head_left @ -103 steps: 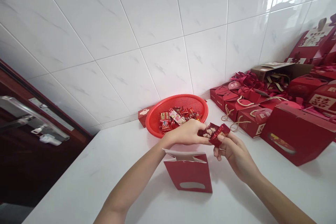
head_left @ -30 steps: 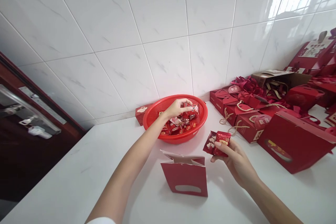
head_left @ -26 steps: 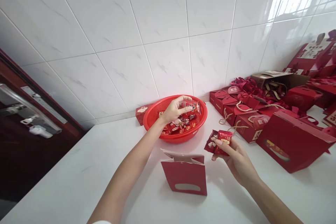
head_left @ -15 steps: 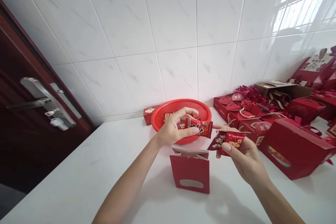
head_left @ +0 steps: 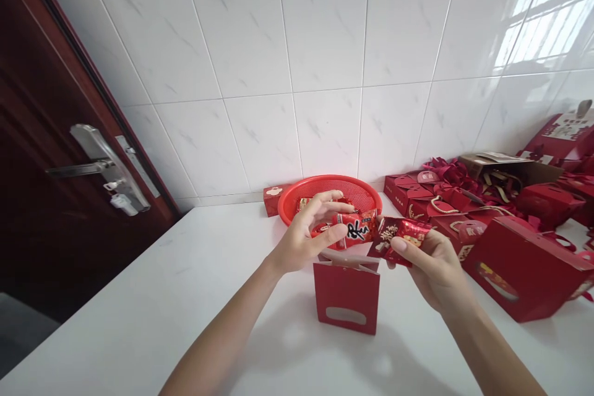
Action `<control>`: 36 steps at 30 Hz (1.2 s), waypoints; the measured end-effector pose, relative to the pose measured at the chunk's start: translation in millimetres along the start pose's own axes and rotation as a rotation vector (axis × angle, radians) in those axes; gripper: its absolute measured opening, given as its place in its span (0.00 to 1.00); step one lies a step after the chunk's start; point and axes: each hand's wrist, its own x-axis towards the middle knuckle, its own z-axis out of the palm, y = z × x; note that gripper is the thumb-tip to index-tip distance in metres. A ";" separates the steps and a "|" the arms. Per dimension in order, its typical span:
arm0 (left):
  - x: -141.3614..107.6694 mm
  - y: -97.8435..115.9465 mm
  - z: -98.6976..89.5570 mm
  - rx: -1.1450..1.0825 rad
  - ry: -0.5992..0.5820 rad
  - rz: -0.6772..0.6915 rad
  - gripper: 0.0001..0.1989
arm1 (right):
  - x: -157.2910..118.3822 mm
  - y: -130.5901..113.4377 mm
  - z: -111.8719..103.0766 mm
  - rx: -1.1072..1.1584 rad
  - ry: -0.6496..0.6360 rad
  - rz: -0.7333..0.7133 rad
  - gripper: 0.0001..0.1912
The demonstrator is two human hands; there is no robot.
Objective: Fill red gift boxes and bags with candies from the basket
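Between the thumb and fingers of my left hand [head_left: 304, 232] is a bright red snack packet [head_left: 356, 229] with dark lettering. My right hand [head_left: 434, 263] grips dark red and gold snack packets [head_left: 401, 240], which overlap, their near edge beside the left hand's packet. Just below both hands, a red paper gift bag [head_left: 347, 297] stands upright on the white table, its top open and an oval window low on its front. Behind my left hand, a red plastic basket [head_left: 366, 192] holds several wrapped snacks, partly hidden by the hand.
A small red box [head_left: 273, 199] sits left of the basket by the tiled wall. On the right lie several red gift boxes [head_left: 403, 192], an open brown carton [head_left: 515, 170] and a larger red bag [head_left: 524, 269]. A dark red door [head_left: 55, 210] is at left.
The view has shifted, so the scene sits further right. My left hand's packet has turned to show its lettering more fully, and the packets in both hands are closer together.
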 end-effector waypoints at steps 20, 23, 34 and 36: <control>-14.1 -21.2 -18.3 0.066 -0.245 -0.269 0.22 | 20.8 -43.8 -10.6 -0.634 -0.323 -0.070 0.12; -13.5 -18.4 -20.1 0.061 -0.292 -0.283 0.23 | 27.8 -45.0 -5.8 -0.697 -0.427 -0.045 0.14; -14.5 -22.9 -20.5 0.107 -0.279 -0.340 0.26 | 40.4 -47.5 15.3 -0.852 -0.575 -0.167 0.13; -13.8 -22.1 -20.1 0.081 -0.276 -0.342 0.25 | 41.3 -46.9 18.4 -0.811 -0.581 -0.142 0.14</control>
